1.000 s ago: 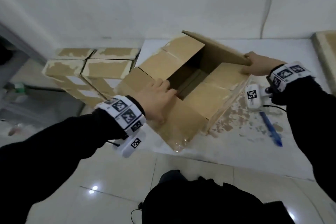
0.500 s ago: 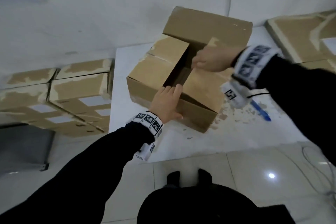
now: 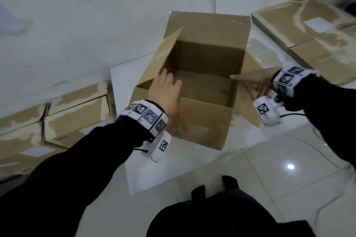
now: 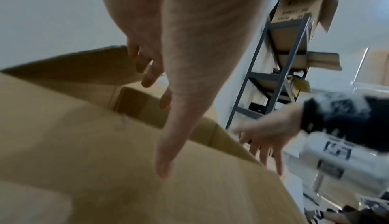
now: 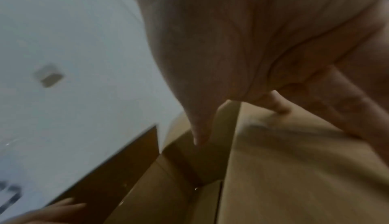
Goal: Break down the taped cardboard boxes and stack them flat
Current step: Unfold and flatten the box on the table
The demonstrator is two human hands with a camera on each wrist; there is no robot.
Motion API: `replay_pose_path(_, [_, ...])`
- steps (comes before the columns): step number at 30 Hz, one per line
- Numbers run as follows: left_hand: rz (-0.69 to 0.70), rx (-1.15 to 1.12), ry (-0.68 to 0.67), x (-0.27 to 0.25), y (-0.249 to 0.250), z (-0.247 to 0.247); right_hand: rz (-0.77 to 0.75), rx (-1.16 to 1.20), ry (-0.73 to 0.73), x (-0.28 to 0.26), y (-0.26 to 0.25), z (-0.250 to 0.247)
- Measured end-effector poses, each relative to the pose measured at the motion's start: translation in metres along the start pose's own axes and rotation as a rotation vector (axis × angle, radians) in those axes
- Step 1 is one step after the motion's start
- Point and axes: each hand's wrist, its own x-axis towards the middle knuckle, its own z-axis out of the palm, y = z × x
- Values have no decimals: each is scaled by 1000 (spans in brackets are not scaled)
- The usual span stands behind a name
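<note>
Looking down, we see the open cardboard box (image 3: 200, 119) standing mouth-up on the white counter (image 3: 123, 75), its near bottom corner out past the counter's front edge. Our left hand (image 3: 165, 94) sits at the box's near-left corner, fingers straight and spread over the rim where the left flap (image 3: 163, 57) rises. The left wrist view shows those fingertips (image 4: 147, 81) at the flap's edge and the thumb lying along the near wall, so this grip is loose and flat, wrapped round nothing. Over on the other side, our right hand (image 3: 254, 81) reaches in from the right, fingers stretched out, with the thumb pointing at the rim and the rest lying over the right flap (image 3: 248, 102), which hangs folded down outside. That grip is wide open too, closing on nothing. We can see the box's long axis running away from us toward the wall, and the far flap (image 3: 208, 25) stands up behind the opening, leaning back. The bare inside floor shows between our hands. Taped boxes (image 3: 73, 119) are piled to the left, and flattened cardboard (image 3: 317, 32) lies stacked to the right.
</note>
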Motion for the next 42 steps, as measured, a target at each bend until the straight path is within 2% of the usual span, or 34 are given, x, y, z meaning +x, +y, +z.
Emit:
replay_pose_path(3, [-136, -39, 110, -3, -55, -10, -13, 236, 16, 31, -1, 22])
replay_pose_path(7, [-376, -149, -2, 8, -113, -2, -127, 452, 95, 40, 7, 31])
replay_pose_path(10, [-438, -402, -132, 26, -138, 21, -225, 584, 196, 28, 5, 32])
replay_pose_path(12, [-412, -602, -143, 44, -152, 49, -266, 589, 323, 21, 3, 33])
replay_pose_path(14, [-375, -684, -93, 52, -149, 56, -331, 523, 494, 22, 3, 39])
replay_pose_path(16, [-264, -713, 59, 36, -124, 26, -406, 467, 621, 26, 4, 51])
replay_pose_path(20, [97, -1020, 466, 17, -70, -16, -497, 451, 707, 29, 5, 95])
replay_pose_path(22, [172, -1105, 599, 18, -55, -30, -512, 456, 732, 24, 2, 122])
replay_pose_path(24, [163, -1036, 634, 24, -49, -41, -514, 420, 751, 19, 1, 152])
replay_pose_path(26, [126, -927, 504, 34, -46, -50, -536, 366, 705, 9, 0, 182])
replay_pose_path(29, [9, -741, 201, 51, -47, -53, -665, 279, 629, -9, 7, 212])
replay_pose_path(32, [-13, -640, 9, 66, -61, -54, -708, 430, 592, -19, 22, 197])
replay_pose_path(34, [-32, -564, -102, 70, -72, -55, -652, 555, 615, -18, 33, 173])
replay_pose_path(38, [-62, -453, -180, 67, -77, -61, -564, 705, 536, 0, 46, 123])
replay_pose_path(42, [-82, -399, -203, 63, -60, -67, -555, 674, 271, 29, 37, 84])
